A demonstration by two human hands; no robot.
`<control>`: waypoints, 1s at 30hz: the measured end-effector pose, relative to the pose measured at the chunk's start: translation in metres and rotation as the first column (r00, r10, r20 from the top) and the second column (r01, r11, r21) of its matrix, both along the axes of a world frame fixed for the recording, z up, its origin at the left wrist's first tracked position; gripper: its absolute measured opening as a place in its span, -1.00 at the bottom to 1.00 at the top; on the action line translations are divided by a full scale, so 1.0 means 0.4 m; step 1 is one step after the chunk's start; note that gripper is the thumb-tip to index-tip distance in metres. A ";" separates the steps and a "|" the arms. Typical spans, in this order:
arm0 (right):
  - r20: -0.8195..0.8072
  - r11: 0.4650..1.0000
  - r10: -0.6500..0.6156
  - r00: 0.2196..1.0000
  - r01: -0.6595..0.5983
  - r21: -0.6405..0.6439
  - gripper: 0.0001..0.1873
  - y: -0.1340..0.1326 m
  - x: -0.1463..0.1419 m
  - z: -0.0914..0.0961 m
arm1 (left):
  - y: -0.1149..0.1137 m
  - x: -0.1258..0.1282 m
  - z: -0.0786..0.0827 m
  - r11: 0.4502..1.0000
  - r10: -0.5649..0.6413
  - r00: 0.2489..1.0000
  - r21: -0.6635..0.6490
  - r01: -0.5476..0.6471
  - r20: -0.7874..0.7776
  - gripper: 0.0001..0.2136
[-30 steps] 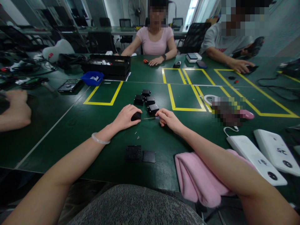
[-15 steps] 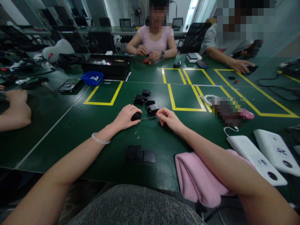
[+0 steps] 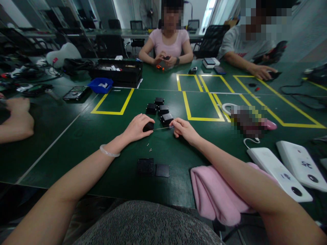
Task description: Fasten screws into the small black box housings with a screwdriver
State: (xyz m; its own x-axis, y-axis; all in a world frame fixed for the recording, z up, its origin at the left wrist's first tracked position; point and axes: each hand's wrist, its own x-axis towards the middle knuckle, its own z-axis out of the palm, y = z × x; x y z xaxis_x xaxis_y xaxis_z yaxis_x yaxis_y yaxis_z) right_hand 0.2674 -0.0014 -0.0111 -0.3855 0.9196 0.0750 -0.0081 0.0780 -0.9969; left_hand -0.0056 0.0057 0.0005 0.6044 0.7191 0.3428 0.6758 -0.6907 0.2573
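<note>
My left hand is curled over a small black box and presses it onto the green table. My right hand pinches a thin screwdriver whose tip points left into that box. Just beyond lie several more small black boxes in a cluster. Two tiny screws lie on the table below my left hand. Nearer to me rest two flat black square covers.
A pink cloth hangs over the table's near edge under my right forearm. Two white devices lie at right. Yellow tape rectangles mark the table. A blue tray and black crate stand far left. Other people sit opposite and left.
My hands have hardly moved; the right hand shifted slightly around the screwdriver. The person opposite lifted both hands from the table and now handles a small object.
</note>
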 end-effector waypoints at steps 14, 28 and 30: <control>-0.003 1.000 -0.006 1.000 0.006 -0.007 -0.65 -0.003 0.000 0.007 | -0.001 0.001 0.001 1.000 0.000 1.000 -0.006 0.000 0.014 -0.71; -0.006 0.999 0.012 1.000 -0.012 -0.030 -0.76 -0.004 0.003 0.009 | -0.002 0.002 0.004 1.000 -0.001 1.000 -0.003 0.001 0.012 -0.73; -0.018 0.999 0.023 1.000 -0.024 -0.025 -0.72 -0.003 0.003 0.006 | -0.004 0.002 0.005 1.000 0.000 1.000 -0.004 0.000 0.011 -0.73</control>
